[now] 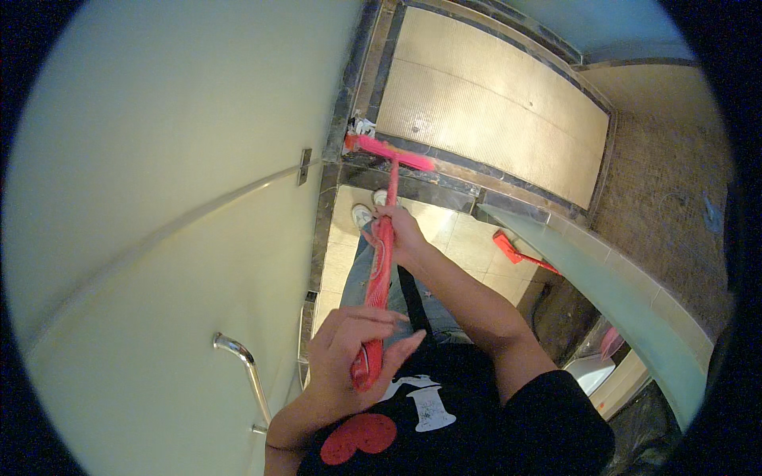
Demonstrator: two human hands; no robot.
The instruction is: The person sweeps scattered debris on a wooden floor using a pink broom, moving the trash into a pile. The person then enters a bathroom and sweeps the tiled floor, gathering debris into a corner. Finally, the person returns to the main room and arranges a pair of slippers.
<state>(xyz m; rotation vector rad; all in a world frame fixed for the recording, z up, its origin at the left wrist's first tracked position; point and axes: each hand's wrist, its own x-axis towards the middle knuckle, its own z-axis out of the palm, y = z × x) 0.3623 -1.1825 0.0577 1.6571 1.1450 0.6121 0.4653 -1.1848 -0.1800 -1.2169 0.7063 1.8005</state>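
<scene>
A long-handled pink broom [394, 178] slants away from my body. My right hand [397, 233] is closed around its lower shaft. Near the top end of the red handle, my left hand [351, 351] curls loosely about it, thumb and fingertips apart from each other. The pink bristle head [396, 153] lies across the dark stone edging [411, 181] beyond my feet. Crumpled white and dark litter [361, 126] sits at the corner by the bristles' left end. A small red object [349, 143] there is partly hidden by the bristles.
A pale wall panel [149, 149] with a long metal rail [238, 193] and a chrome handle [253, 369] rises on my left. Beyond the edging lies a ribbed beige panel [476, 101]. A red, handled cleaning tool [508, 247] rests by the frosted glass edge [619, 315] on my right.
</scene>
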